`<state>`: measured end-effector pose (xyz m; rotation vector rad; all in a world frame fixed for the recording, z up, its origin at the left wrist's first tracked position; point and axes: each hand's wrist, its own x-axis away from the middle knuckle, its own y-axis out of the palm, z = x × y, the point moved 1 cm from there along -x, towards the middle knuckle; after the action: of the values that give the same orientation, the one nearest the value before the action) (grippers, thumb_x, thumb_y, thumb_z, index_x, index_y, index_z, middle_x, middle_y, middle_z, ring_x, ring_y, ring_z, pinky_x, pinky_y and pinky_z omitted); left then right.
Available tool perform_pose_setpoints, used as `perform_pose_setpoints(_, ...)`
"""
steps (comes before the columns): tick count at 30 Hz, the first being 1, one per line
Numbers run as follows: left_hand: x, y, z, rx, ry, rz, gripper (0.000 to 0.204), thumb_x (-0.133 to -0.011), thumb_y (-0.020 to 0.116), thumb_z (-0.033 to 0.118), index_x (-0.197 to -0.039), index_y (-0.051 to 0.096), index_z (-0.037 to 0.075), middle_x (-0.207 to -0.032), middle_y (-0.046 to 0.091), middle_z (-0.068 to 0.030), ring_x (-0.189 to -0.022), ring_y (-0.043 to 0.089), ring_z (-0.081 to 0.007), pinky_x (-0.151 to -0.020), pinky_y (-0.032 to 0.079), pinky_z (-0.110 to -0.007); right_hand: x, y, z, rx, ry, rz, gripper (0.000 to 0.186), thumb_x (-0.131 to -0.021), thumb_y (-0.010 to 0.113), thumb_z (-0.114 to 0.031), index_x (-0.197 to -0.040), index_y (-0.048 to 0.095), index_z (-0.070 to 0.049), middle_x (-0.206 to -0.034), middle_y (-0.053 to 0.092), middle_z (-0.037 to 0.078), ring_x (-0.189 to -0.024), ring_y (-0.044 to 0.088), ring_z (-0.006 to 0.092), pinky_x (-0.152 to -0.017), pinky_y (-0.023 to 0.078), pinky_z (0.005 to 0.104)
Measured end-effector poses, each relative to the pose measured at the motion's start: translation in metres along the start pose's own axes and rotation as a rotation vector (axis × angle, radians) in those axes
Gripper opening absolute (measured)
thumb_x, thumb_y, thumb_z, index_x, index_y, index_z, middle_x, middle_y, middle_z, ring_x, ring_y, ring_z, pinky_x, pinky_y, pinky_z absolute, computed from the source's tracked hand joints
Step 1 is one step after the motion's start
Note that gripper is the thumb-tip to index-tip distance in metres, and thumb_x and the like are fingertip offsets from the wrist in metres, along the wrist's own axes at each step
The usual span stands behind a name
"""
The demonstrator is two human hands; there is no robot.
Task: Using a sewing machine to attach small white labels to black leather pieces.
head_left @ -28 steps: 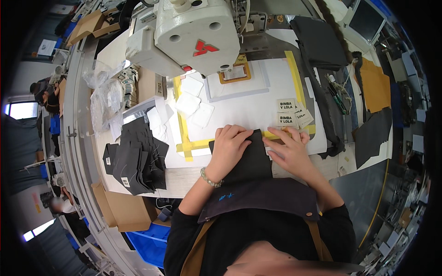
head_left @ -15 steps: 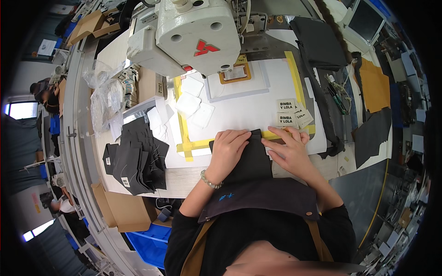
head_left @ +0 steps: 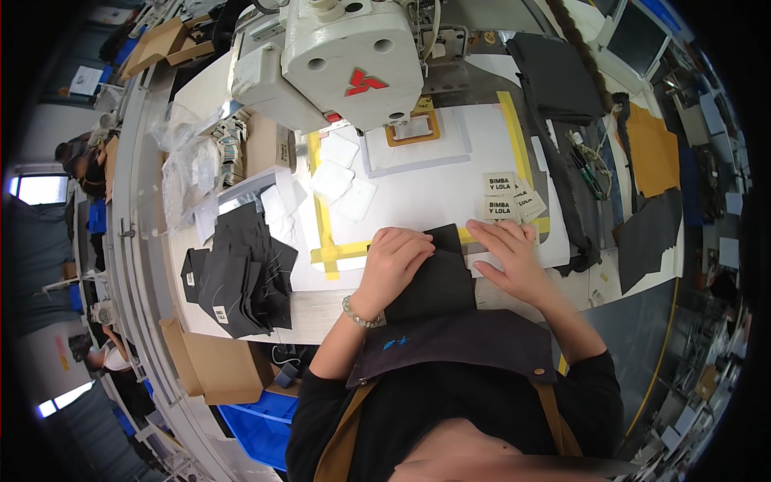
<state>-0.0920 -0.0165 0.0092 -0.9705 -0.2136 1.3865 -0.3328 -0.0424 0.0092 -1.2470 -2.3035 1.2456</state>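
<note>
A piece of black fabric lies at the near edge of the table, its lower end by my apron. My left hand holds the fabric's left side, fingers bent together with the thumb near its upper part. Just off the fabric's right edge, my right hand has its fingers stretched out and its thumb apart, with nothing in it. Cream printed labels lie in a small group beyond my right fingertips. Beyond the fabric is a white work sheet edged with yellow tape.
A white sewing machine head overhangs the far side, with an orange frame below it. Left are white square pieces, stacked black fabric pieces and a clear plastic bag. Folded dark cloth lies far right.
My right hand has come off the fabric and shifted slightly right, its fingers opening. The fabric's upper end now shows more of its surface. My left hand keeps nearly the same place.
</note>
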Motion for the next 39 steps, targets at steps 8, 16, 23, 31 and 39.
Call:
perform_pose_setpoints(8, -0.019, -0.022, 0.008, 0.220, 0.211, 0.091, 0.017, -0.072, 0.074, 0.000, -0.086, 0.068, 0.008, -0.084, 0.069, -0.0016, -0.071, 0.063, -0.0171, -0.065, 0.045, -0.030, 0.005, -0.008, -0.006, -0.033, -0.552, -0.054, 0.058, -0.080, 0.071, -0.020, -0.135, 0.054, -0.012, -0.110, 0.062, 0.008, -0.079, 0.056, 0.0212, -0.076, 0.039, 0.0319)
perform_pose_setpoints(16, -0.095, -0.017, 0.023, 0.022, 0.366, 0.269, 0.034, -0.071, 0.079, 0.012, -0.102, 0.066, 0.009, -0.109, 0.065, -0.0066, -0.096, 0.062, -0.0218, -0.080, 0.044, -0.034, -0.014, -0.021, 0.013, -0.494, 0.113, 0.077, 0.060, -0.086, 0.061, 0.002, -0.143, 0.042, 0.001, -0.116, 0.058, 0.009, -0.093, 0.059, 0.0188, -0.082, 0.048, 0.0313)
perform_pose_setpoints(23, -0.099, 0.047, 0.000, -0.135, 0.376, -0.124, 0.066, -0.072, 0.079, 0.028, -0.129, 0.054, 0.005, -0.130, 0.057, -0.0138, -0.119, 0.056, -0.0280, -0.103, 0.044, -0.044, -0.059, -0.059, 0.069, -1.262, 0.521, 0.207, 0.077, -0.086, 0.058, 0.010, -0.152, 0.021, -0.001, -0.142, 0.045, 0.013, -0.123, 0.049, 0.0164, -0.104, 0.041, 0.0284)
perform_pose_setpoints(31, -0.102, 0.046, -0.030, -0.434, 0.413, -0.238, 0.022, -0.074, 0.061, 0.007, -0.095, 0.065, 0.003, -0.089, 0.061, -0.0062, -0.085, 0.062, -0.0205, -0.074, 0.051, -0.032, -0.058, -0.061, 0.086, -1.155, 0.575, 0.132, 0.085, -0.083, 0.059, 0.014, -0.154, 0.017, -0.005, -0.140, 0.047, 0.013, -0.120, 0.053, 0.0170, -0.100, 0.045, 0.0290)
perform_pose_setpoints(39, -0.096, 0.043, -0.045, -0.403, 0.490, -0.121, 0.022, -0.072, 0.063, 0.005, -0.093, 0.065, 0.002, -0.084, 0.058, -0.0053, -0.080, 0.060, -0.0202, -0.071, 0.050, -0.031, -0.072, -0.051, 0.100, -0.833, 0.444, 0.051, 0.089, -0.079, 0.060, 0.012, -0.154, 0.017, -0.005, -0.143, 0.045, 0.015, -0.120, 0.051, 0.0162, -0.102, 0.040, 0.0277)
